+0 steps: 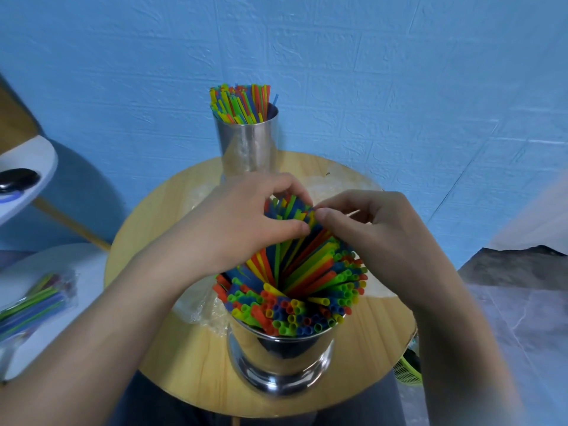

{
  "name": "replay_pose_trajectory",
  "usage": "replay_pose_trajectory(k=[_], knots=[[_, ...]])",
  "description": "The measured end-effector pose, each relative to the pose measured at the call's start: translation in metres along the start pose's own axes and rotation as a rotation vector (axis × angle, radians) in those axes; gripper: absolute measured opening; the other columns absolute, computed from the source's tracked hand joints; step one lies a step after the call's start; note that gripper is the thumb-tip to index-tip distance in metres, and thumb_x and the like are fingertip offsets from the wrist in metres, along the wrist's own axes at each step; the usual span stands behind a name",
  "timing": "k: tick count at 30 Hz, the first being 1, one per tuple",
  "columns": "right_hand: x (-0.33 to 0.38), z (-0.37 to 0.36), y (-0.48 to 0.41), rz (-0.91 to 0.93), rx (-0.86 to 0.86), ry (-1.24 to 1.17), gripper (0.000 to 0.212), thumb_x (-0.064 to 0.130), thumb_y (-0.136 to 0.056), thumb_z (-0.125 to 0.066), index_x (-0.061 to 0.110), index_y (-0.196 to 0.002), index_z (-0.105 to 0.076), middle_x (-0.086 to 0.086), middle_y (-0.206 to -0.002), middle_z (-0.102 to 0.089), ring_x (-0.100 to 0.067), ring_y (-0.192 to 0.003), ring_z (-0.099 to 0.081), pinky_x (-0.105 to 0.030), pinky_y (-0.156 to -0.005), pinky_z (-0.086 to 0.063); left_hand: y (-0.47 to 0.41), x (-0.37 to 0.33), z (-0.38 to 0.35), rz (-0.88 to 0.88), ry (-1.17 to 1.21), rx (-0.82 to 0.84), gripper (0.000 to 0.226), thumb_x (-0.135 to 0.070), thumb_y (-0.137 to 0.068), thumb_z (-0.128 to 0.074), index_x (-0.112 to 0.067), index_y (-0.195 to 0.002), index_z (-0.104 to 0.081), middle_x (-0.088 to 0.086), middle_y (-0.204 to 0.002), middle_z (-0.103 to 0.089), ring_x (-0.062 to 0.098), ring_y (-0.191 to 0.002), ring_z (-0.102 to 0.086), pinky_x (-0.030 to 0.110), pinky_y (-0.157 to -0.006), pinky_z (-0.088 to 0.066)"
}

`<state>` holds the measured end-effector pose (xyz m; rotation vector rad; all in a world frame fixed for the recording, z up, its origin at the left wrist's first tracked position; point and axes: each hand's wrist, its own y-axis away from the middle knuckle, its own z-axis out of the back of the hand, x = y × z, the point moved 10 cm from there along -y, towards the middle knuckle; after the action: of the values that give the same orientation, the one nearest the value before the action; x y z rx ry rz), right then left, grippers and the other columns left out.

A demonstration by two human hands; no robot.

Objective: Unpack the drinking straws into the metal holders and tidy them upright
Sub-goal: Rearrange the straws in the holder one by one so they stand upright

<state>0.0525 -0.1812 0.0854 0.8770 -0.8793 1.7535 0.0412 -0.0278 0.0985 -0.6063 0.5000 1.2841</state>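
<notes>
The round wooden table (172,358) carries a near metal holder (281,361) and a far metal holder (249,142), both upright and well apart. Clear plastic wrapping (203,312) lies on the tabletop between them.

No text, label, brand, number or sign can be read on the straws (295,302) or the metal holders (281,358).

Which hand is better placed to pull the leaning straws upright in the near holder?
Probably the left hand: its fingers curl round the top of the leaning straws in the near metal holder. The right hand only pinches a few tips.
</notes>
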Motion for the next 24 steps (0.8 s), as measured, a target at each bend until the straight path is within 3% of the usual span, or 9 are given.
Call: replay_pose_trajectory(k=[4,7,10,14,16,20,24], knots=[[0.006,0.003,0.001,0.048,-0.059,-0.044,0.012,0.031,-0.092,-0.071,0.03,-0.08,-0.075,0.011,-0.077,-0.068,-0.011,-0.071,-0.061,-0.022,-0.059,-0.046,0.001,0.001,0.001,0.006,-0.007,-0.008,0.025,-0.048,-0.078,-0.077,-0.045,-0.1,-0.067,-0.019,-0.104,-0.063,0.003,-0.095,-0.059,0.029,-0.089,-0.049],[0.015,0.011,0.003,0.124,-0.141,-0.119,0.012,0.027,-0.094,-0.072,0.03,-0.083,-0.075,0.012,-0.084,-0.07,-0.003,-0.077,-0.06,-0.013,-0.065,-0.045,0.002,-0.002,0.002,-0.027,0.002,-0.008,0.034,-0.052,-0.076,-0.078,-0.047,-0.107,-0.066,-0.024,-0.109,-0.065,-0.004,-0.101,-0.059,0.023,-0.089,-0.048],[0.025,0.019,0.007,0.202,-0.197,-0.166,0.008,0.028,-0.094,-0.074,0.031,-0.086,-0.075,0.011,-0.085,-0.071,-0.005,-0.082,-0.061,-0.019,-0.07,-0.047,0.004,-0.018,0.013,-0.138,0.068,-0.103,0.03,-0.057,-0.079,-0.077,-0.047,-0.107,-0.07,-0.029,-0.111,-0.066,-0.011,-0.108,-0.057,0.014,-0.09,-0.044],[0.039,0.025,0.014,0.288,-0.236,-0.21,0.005,0.03,-0.092,-0.076,0.034,-0.09,-0.076,0.01,-0.087,-0.072,-0.008,-0.08,-0.061,-0.026,-0.072,-0.05,0.008,-0.038,0.024,-0.268,0.079,-0.208,0.015,-0.042,-0.082,-0.075,-0.033,-0.094,-0.078,-0.019,-0.1,-0.072,0.0,-0.103,-0.063,0.026,-0.092,-0.044],[0.038,0.029,0.016,0.297,-0.257,-0.216,0.006,0.034,-0.091,-0.076,0.039,-0.094,-0.075,0.009,-0.088,-0.071,-0.009,-0.08,-0.06,-0.026,-0.071,-0.05,0.01,-0.04,0.036,-0.276,0.244,-0.258,0.007,-0.03,-0.085,-0.078,-0.034,-0.09,-0.076,-0.016,-0.09,-0.075,-0.002,-0.089,-0.067,0.026,-0.085,-0.049],[0.023,0.023,0.013,0.237,-0.203,-0.118,0.016,0.044,-0.089,-0.075,0.04,-0.104,-0.073,0.014,-0.097,-0.071,-0.012,-0.09,-0.063,-0.033,-0.075,-0.053,0.017,-0.021,0.068,-0.233,0.716,-0.457,0.011,-0.018,-0.091,-0.069,-0.027,-0.089,-0.075,-0.002,-0.083,-0.073,0.015,-0.071,-0.067,0.033,-0.067,-0.056],[0.018,0.014,0.012,0.202,-0.072,-0.165,0.026,0.031,-0.09,-0.076,0.033,-0.115,-0.073,0.005,-0.095,-0.075,-0.016,-0.09,-0.069,-0.038,-0.078,-0.056,0.016,0.002,0.065,-0.116,1.032,-0.505,0.009,-0.016,-0.098,-0.06,-0.02,-0.093,-0.066,-0.005,-0.085,-0.074,0.014,-0.07,-0.069,0.024,-0.07,-0.057]])
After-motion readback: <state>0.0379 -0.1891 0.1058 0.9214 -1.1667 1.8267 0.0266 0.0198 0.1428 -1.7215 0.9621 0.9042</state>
